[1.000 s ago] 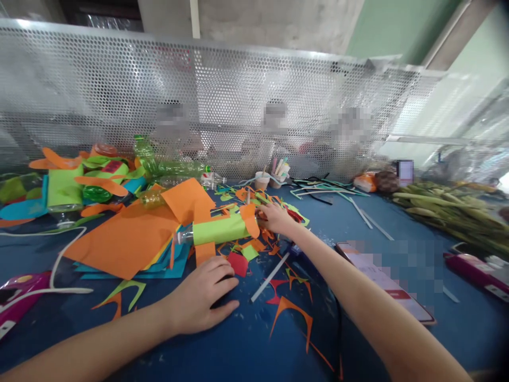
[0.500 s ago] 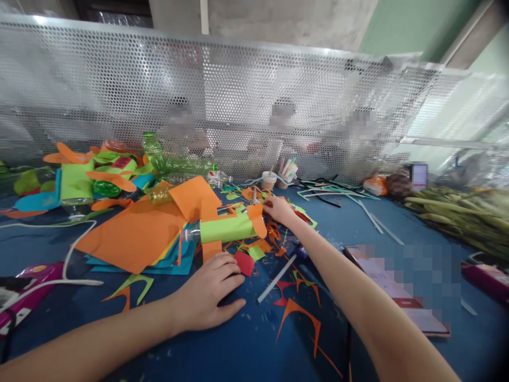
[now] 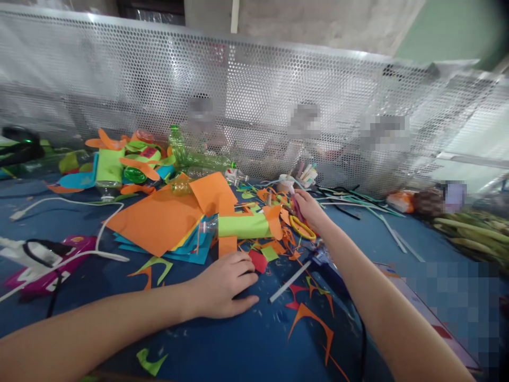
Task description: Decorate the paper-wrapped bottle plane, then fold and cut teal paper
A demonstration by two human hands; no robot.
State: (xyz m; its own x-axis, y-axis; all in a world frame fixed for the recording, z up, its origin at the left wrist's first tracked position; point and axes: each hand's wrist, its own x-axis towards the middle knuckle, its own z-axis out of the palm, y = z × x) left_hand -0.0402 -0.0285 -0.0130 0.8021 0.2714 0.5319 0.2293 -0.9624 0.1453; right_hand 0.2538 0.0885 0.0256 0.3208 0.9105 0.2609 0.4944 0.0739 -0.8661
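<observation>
My left hand (image 3: 226, 284) lies palm down on the blue table (image 3: 222, 345), fingers loosely curved beside a red paper scrap (image 3: 259, 261), with a dark patch under the fingertips. My right hand (image 3: 310, 209) reaches far forward into the pile of paper scraps, fingers closed on scissors with yellow handles (image 3: 302, 228) that hang below the hand. Just left of it lies a plastic bottle wrapped in lime-green paper with orange fins (image 3: 243, 225). A white stick (image 3: 288, 275) lies between my two arms.
Orange and teal paper sheets (image 3: 159, 220) are stacked at left, with a pink tool and white cable (image 3: 51, 265) nearer. A second wrapped bottle (image 3: 109, 167) and green bottles (image 3: 199, 159) stand behind. Cups of pens (image 3: 304, 175) sit against a perforated metal screen (image 3: 254, 95). Green stalks (image 3: 469, 233) lie right.
My right hand has risen from the scraps and now grips the yellow-handled scissors. The view has swung left. My left hand has stayed in place.
</observation>
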